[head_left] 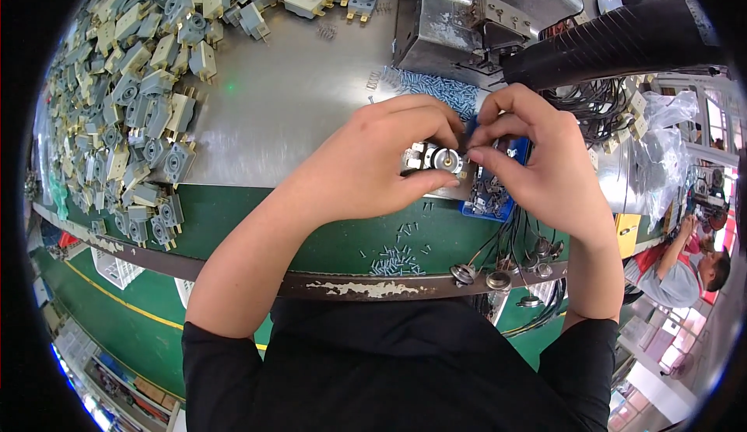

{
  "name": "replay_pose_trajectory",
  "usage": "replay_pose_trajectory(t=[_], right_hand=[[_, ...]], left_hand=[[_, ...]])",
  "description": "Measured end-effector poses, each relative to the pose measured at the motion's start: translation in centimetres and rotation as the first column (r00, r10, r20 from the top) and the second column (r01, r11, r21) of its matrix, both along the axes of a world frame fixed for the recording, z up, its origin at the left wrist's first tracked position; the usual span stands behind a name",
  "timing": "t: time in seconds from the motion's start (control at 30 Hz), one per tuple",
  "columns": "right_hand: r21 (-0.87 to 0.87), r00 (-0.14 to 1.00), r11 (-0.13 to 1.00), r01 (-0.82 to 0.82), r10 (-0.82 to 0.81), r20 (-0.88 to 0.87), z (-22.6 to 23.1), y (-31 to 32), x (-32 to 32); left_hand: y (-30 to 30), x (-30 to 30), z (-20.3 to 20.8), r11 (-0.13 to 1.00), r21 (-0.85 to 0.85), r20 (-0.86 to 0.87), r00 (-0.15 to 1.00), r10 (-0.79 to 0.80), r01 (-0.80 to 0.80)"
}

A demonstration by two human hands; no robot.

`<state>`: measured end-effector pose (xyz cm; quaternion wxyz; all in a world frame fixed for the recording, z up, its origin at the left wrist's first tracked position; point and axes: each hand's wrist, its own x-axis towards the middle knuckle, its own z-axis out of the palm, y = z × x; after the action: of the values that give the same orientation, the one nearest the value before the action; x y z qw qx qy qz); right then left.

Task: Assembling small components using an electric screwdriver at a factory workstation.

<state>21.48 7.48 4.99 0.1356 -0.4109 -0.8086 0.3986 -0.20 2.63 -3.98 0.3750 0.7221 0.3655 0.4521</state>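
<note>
— Where's the small switch part (438, 159)?
— Above the worktop's (296, 105) front edge, pinched in the left hand (373, 159).
— And the right hand (537, 159)?
— Fingertips closed on the same part, over a blue tray (490, 202). Grey parts (132, 97) pile along the left edge.

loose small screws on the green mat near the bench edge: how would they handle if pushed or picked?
The small screws look light and cylindrical, so a push would probably roll or scatter them. They lie close to the worn bench edge, so some could go over. Being tiny and smooth metal, they would likely be fiddly to pinch singly; the left hand and right hand are both occupied.
</note>
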Motion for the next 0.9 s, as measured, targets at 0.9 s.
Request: replay_pose_trajectory(t=[0.9], right_hand=[[0.002, 0.686, 0.986, -0.169, 0.119, -0.718, 1.4, 7.6, 2.8]], left_hand=[[0.3, 0.0, 0.5, 0.999, -0.004, -0.048, 0.998, -0.032, 0.032]])
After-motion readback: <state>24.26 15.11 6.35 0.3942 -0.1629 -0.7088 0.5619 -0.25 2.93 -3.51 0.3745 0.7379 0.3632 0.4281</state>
